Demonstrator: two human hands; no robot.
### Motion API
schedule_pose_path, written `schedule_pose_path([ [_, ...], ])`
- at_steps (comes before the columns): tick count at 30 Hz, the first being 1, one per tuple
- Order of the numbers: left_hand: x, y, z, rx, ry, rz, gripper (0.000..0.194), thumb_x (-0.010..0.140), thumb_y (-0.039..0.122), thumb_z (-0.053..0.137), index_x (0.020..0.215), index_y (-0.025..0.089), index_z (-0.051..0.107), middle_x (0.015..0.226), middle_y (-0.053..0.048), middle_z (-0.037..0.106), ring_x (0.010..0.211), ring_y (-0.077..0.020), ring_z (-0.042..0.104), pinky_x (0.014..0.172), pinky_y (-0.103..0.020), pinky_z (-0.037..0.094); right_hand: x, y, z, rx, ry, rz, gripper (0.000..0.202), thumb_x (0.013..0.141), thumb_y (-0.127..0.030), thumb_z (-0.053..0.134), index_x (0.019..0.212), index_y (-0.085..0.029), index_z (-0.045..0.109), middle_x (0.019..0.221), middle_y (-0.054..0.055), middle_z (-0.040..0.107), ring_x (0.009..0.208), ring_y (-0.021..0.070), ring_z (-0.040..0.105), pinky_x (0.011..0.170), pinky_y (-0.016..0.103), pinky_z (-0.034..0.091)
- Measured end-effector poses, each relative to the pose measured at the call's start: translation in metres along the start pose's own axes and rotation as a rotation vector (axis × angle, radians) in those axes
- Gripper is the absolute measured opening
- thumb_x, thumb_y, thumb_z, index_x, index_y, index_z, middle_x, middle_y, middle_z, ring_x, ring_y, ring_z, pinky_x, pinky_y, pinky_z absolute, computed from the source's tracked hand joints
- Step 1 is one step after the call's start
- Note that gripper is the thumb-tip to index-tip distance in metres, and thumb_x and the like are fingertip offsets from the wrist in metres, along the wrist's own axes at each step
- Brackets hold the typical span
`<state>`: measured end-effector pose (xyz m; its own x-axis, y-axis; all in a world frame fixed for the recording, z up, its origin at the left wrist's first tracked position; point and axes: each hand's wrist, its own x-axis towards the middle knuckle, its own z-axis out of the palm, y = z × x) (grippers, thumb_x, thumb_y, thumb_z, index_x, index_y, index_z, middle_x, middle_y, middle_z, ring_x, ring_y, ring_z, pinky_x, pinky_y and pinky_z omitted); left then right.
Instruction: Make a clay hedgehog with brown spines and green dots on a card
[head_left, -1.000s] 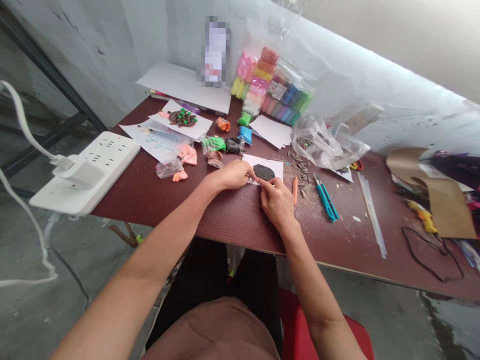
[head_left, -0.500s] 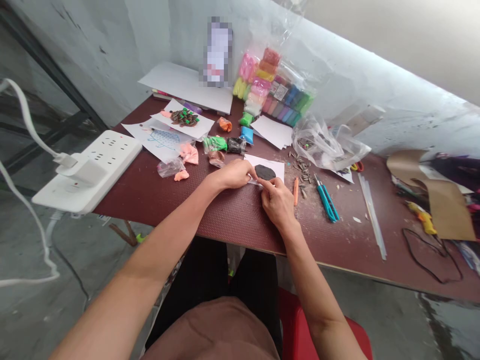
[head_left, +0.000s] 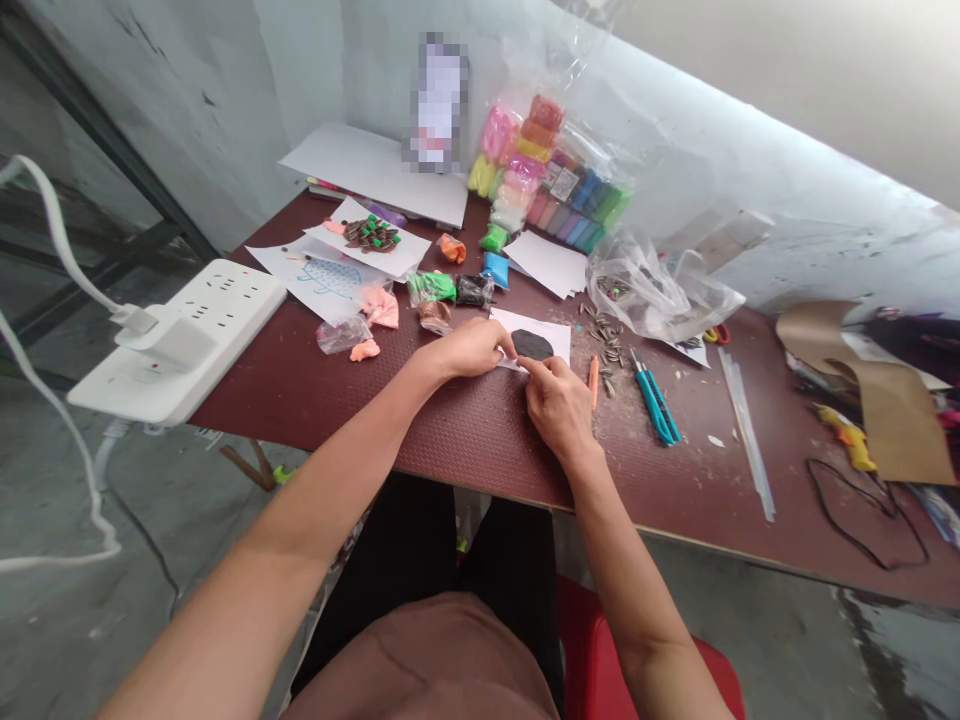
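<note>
A flat, roundish piece of black clay (head_left: 532, 345) lies on a small white sheet of paper (head_left: 556, 331) near the table's front. From the left, my left hand (head_left: 478, 347) is curled with its fingertips at the clay's left edge. My right hand (head_left: 559, 400) is closed too, its index finger at the clay's near edge, almost meeting the left fingertips. Exactly how the fingertips grip the clay is partly hidden. Beside my left wrist are wrapped packs of brown clay (head_left: 434, 317), green clay (head_left: 432, 287) and black clay (head_left: 474, 290).
An orange stick (head_left: 594, 382), scattered sunflower seeds (head_left: 609, 345) and a teal utility knife (head_left: 655, 402) lie right of my hands. Behind are a plastic bag (head_left: 660, 285) and colourful clay packs (head_left: 555, 180). A white power strip (head_left: 180, 340) stands left; a yellow glue gun (head_left: 847, 437) lies far right.
The whole view has shifted very slightly. Both hands stay at the edge of the black clay, with almost no visible movement of the fingers.
</note>
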<state>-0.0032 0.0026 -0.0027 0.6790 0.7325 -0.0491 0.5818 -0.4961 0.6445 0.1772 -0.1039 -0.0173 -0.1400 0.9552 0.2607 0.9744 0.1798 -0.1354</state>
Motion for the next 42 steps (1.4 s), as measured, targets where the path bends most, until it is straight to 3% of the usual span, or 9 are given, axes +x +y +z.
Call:
schedule_pose_path([
  [12,0.0002,-0.0020,-0.0001,0.026,-0.001,0.000,0.035,0.093,0.010,0.059,0.117,0.017,0.083,0.113,-0.010,0.082,0.107,-0.0234,0.074,0.098,-0.030,0.053,0.0024,0.0002,0.0016,-0.085,-0.040,-0.063,0.039,0.101,-0.015,0.047,0.121,-0.025,0.079,0.104,0.010,0.070,0.076,0.0178,0.058,0.072,0.030,0.042],
  [20,0.0000,-0.0016,0.0004,0.057,-0.010,-0.002,0.035,0.094,0.011,0.057,0.118,0.017,0.082,0.116,-0.011,0.081,0.111,-0.0248,0.073,0.100,-0.032,0.052,-0.0042,0.0005,0.0012,-0.035,0.014,-0.035,0.043,0.101,-0.015,0.045,0.129,-0.026,0.077,0.104,0.010,0.072,0.086,0.0205,0.064,0.083,0.033,0.047],
  [25,-0.0004,-0.0011,0.0006,0.059,-0.017,-0.001,0.036,0.094,0.012,0.056,0.119,0.017,0.082,0.119,-0.012,0.080,0.112,-0.0254,0.073,0.101,-0.033,0.052,-0.0024,0.0026,0.0058,-0.001,-0.007,0.004,0.046,0.099,-0.015,0.044,0.134,-0.020,0.074,0.105,0.012,0.070,0.085,0.0218,0.064,0.079,0.033,0.050],
  [37,-0.0002,-0.0030,0.0013,0.059,-0.007,0.020,0.036,0.093,0.012,0.056,0.118,0.018,0.082,0.119,-0.010,0.081,0.112,-0.0241,0.073,0.100,-0.031,0.051,-0.0014,0.0039,0.0069,0.054,-0.006,0.018,0.048,0.099,-0.016,0.044,0.138,-0.022,0.071,0.106,0.011,0.069,0.086,0.0220,0.064,0.081,0.035,0.052],
  [42,-0.0019,0.0004,-0.0013,-0.040,0.037,0.008,0.030,0.092,0.009,0.058,0.108,0.013,0.083,0.096,-0.010,0.081,0.093,-0.0213,0.074,0.093,-0.030,0.054,-0.0010,0.0035,0.0073,0.100,0.018,0.036,0.045,0.097,-0.017,0.047,0.134,-0.022,0.073,0.107,0.012,0.071,0.086,0.0216,0.065,0.083,0.036,0.052],
])
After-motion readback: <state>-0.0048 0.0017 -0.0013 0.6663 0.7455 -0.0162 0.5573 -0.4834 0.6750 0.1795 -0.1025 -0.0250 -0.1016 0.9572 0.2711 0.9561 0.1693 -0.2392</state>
